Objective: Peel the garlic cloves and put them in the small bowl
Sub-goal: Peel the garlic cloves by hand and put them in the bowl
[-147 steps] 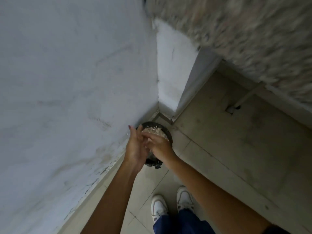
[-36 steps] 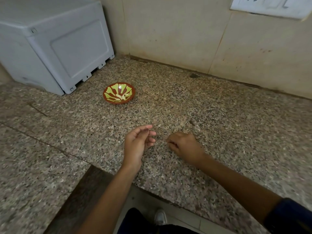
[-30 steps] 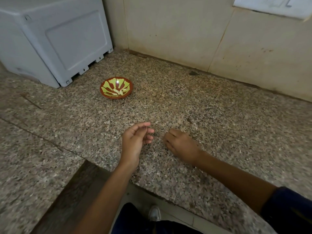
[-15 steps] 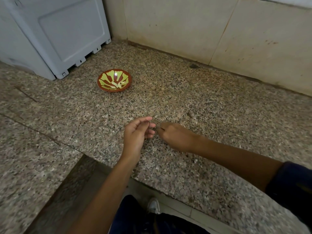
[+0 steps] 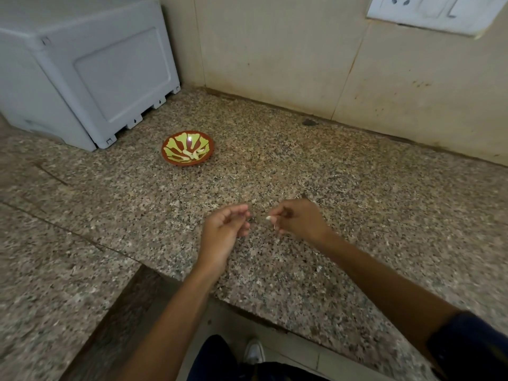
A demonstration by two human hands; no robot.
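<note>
On the speckled granite bench [image 5: 357, 171] the person's two hands hover just above the stone near the front edge, close to each other but not touching. The right hand [image 5: 298, 220] is curled, with a small pale garlic clove [image 5: 268, 217] pinched at the tips of thumb and forefinger; only its whitish end shows past the fingertips, so whether skin is still on it cannot be told. The left hand [image 5: 224, 229] is loosely cupped, palm turned inward, fingers half bent and holding nothing that can be seen. The small bowl [image 5: 188, 147], red-brown with a yellow-green leaf pattern, sits farther back and to the left, well apart from both hands, just in front of a grey plastic appliance [image 5: 82, 70] that stands at the far left against the tiled wall [image 5: 275, 50]. Several pale peeled cloves [image 5: 193, 154] already lie in the bowl's near-right part. A white switch and socket plate [image 5: 437, 12] is fixed on the wall at the far right. The clove is judged to be very light, firm but easily bruised under a hard squeeze, and slick once bare, so it is likely to slip from a loose pinch. A hold across its broad middle with the pads of thumb and forefinger seems safest, leaving the pointed tip and the flat root end free, where any remaining papery skin would most readily be caught and pulled away.
</note>
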